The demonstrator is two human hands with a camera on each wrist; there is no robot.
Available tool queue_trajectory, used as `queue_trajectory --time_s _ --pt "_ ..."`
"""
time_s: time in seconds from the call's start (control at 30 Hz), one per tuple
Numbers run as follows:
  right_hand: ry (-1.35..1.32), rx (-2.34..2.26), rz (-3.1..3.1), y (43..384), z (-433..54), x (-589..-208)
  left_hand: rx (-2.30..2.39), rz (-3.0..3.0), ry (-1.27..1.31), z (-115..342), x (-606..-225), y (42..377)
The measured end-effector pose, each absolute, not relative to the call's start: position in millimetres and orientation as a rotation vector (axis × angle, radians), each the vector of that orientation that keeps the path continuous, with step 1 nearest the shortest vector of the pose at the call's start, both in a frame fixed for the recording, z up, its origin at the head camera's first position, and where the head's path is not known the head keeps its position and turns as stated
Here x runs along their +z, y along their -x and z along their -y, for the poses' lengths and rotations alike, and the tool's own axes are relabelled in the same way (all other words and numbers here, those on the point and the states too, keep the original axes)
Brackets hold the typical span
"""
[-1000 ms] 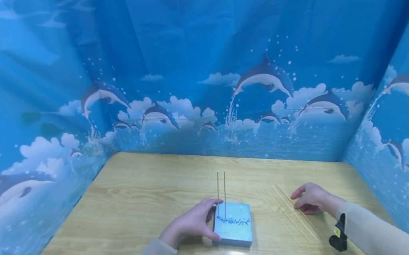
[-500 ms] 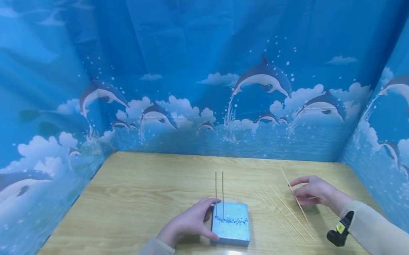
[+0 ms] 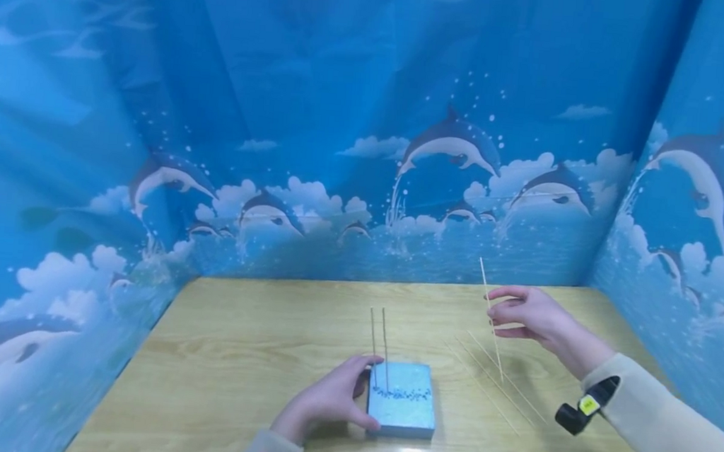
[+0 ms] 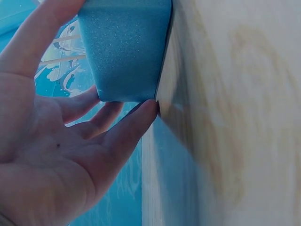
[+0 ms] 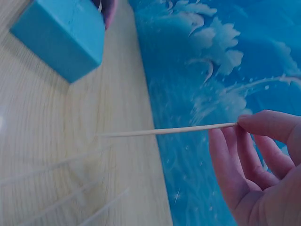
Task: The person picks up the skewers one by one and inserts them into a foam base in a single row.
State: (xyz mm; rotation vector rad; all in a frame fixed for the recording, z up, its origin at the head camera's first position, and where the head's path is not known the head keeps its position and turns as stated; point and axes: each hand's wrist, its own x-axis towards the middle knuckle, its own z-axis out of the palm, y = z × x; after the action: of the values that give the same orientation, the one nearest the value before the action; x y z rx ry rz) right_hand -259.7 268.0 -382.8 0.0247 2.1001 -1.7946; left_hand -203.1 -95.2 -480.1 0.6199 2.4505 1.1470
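A light blue foam block [image 3: 401,412] with a speckled dark band across its top stands on the table. Two thin wooden skewers [image 3: 384,348] rise upright from its left part. My left hand [image 3: 329,397] grips the block from its left side, thumb at the near corner and fingers at the far one; the left wrist view shows the block [image 4: 127,52] between thumb and fingers. Off to the right, my right hand [image 3: 530,317] pinches another wooden skewer [image 5: 188,129] between thumb and fingers, above the table. That skewer is steeply tilted, its lower end pointing down.
More skewers [image 3: 503,373] lie slantwise on the wood-grain table [image 3: 251,331], right of the block and below my right hand. A blue dolphin-print curtain [image 3: 320,109] encloses the table at the back and sides.
My right hand has picked up a skewer from the table, raised it and carried it left, tipping it more upright. My left hand keeps its grip on the block.
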Motion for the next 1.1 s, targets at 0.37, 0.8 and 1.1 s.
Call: queue_trajectory --time_s 0.37,0.8,1.1 --pt "0.093 -1.959 -2.142 241.1 -226.0 -362.8 1.204 -2.422 -0.606 96.7 -483.4 205.1" --pt "0.252 -2.049 -2.330 208.4 -171.1 -362.1 1.257 -2.411 -0.622 96.4 -486.0 199.6" --pt "0.297 -1.999 -2.388 197.4 -144.9 -371.8 1.230 -2.433 -0.689 96.6 -484.8 201.7"
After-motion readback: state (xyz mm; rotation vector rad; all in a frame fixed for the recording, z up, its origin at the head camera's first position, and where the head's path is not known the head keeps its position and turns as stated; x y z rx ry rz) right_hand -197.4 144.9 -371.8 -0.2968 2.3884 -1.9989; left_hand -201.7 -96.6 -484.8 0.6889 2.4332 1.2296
